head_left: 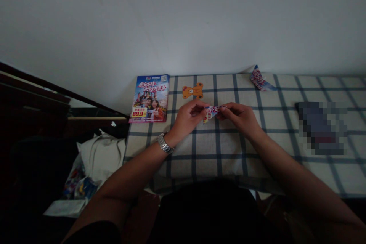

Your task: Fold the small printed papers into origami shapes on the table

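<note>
Between my two hands is a small folded flyer (212, 112), its printed side showing white lettering on blue and red with a patch of yellow. My left hand (192, 116), with a metal watch on the wrist, pinches the flyer's left end between thumb and fingers. On the opposite end, the thumb and fingers of my right hand (238, 116) are closed on the paper. Both hands are just above the checked tablecloth. Fingers cover much of the flyer, so its full shape is hidden.
A stack of matching flyers (150, 99) lies at the table's left end. Near the wall is a folded flyer piece (260, 81). An orange bear picture (193, 91) lies beyond my hands, and a blurred dark object (320, 127) sits at right. A white bag (103, 152) is left of the table.
</note>
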A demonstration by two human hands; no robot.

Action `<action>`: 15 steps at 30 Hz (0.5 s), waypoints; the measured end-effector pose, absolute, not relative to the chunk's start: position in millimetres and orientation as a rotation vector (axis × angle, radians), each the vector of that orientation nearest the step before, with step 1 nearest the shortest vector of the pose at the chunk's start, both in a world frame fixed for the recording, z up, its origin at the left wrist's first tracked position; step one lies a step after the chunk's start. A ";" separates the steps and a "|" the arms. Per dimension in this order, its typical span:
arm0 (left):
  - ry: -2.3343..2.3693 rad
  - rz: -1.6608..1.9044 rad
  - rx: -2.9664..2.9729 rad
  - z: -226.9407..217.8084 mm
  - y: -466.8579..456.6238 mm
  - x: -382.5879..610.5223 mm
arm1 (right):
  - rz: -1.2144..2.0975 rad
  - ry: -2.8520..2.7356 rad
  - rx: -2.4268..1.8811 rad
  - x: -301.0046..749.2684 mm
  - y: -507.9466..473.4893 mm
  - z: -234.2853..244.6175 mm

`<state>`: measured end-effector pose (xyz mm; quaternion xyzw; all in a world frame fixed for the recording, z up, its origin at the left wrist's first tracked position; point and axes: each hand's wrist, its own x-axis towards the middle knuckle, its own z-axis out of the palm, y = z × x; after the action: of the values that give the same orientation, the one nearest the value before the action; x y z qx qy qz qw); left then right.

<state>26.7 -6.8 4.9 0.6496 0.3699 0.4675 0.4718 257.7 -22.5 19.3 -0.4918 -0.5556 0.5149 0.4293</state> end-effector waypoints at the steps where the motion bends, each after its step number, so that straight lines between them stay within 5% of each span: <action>1: 0.909 1.147 1.592 5.0 -6.9 26.5 | 1.289 -1.367 -1.222 257.7 -22.2 19.8; 15: 0.888 1.173 1.588 4.0 -6.1 26.2 | 1.336 -1.239 -1.206 258.7 -22.7 20.3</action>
<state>26.2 -6.1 4.0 0.6478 0.3622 0.4785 0.4692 258.7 -22.7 20.3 -0.4901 -0.5035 0.5427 0.4601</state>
